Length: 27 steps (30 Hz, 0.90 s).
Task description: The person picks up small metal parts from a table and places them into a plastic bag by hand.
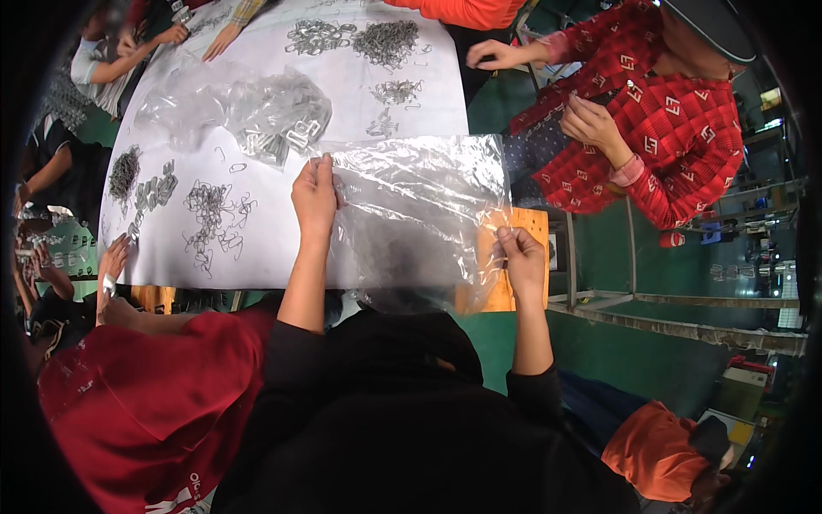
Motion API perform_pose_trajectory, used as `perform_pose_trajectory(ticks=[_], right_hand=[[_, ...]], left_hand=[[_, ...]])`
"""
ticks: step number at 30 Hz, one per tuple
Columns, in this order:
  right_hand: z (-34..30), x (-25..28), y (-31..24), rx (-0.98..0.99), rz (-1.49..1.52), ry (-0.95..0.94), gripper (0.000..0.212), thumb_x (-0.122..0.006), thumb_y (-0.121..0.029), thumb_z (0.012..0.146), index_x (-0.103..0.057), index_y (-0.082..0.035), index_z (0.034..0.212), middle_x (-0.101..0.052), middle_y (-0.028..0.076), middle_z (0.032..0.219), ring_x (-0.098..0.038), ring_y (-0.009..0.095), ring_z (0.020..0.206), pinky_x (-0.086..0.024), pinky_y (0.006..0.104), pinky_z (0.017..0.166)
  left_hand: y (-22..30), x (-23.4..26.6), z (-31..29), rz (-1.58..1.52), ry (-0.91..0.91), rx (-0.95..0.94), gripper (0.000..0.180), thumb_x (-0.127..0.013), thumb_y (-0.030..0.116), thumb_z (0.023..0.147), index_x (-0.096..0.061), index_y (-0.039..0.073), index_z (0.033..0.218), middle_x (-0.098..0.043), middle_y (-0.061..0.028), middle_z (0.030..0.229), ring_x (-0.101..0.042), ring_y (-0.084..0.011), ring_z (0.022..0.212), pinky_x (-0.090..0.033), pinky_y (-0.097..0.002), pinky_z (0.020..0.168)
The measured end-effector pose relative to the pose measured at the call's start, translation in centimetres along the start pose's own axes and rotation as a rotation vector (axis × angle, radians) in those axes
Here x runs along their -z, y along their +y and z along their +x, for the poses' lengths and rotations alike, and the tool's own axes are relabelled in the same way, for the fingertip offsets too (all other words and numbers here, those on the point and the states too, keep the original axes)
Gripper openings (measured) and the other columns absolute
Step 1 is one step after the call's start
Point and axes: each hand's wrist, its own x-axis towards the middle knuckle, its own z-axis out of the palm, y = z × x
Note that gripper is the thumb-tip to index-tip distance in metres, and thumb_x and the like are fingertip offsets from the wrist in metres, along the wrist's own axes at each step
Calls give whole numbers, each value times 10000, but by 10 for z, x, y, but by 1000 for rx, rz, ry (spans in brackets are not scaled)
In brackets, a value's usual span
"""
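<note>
A clear plastic bag (411, 214) is stretched out flat in front of me, and no contents show inside it. My left hand (315, 193) pinches its upper left edge, thumb and fingers closed. At the lower right edge, my right hand (522, 257) grips the same bag between thumb and fingers. Left of the bag, a filled clear bag of metal pieces (287, 116) lies on the white tabletop (282, 240). Loose bent-wire hooks (212, 214) are heaped nearer my side of the table.
More metal piles (385, 41) lie at the far side. A wooden board (531, 214) sits beyond the table's right edge. A person in a red patterned jacket (659, 111) is at the right; another in dark red (163, 394) is close on my left. A metal frame (634, 300) stands at right.
</note>
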Motion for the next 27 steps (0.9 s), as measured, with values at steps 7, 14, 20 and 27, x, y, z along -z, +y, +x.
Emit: perform_pose_trajectory(ticks=[7,14,20,27], right_hand=[[2,-9,-1,59,27,-33,261,-621,-243,814,-581,-23,680,-439,-55,551,-337,32,482,-252,220,418],[22,-13,12,-198,450,-34,173,-495,-201,889,-531,-55,803,-474,-5,602,-419,81,470,-349,207,423],[14,-31,12,-208,434,101,153,-527,-192,871,-518,-40,893,-438,-18,566,-358,56,417,-262,203,367],[-14,-52,-34,65,382,17,411,-564,-114,840,-373,-71,1201,-509,18,661,-458,57,479,-369,189,413]], left_hand=[[-2,19,3,276,120,-65,324,-535,297,848,-620,-16,832,-407,13,441,-370,-57,409,-296,-245,406],[-27,39,-21,149,176,-80,598,-563,333,832,-310,40,1288,-537,-138,1067,-519,-193,923,-412,-316,809],[-35,42,-82,-94,-339,411,564,-631,245,795,-363,34,1244,-530,-154,1070,-527,-214,948,-425,-308,819],[3,63,-109,664,148,-527,620,-705,144,699,-363,-22,1189,-418,-202,1175,-405,-286,1118,-349,-406,923]])
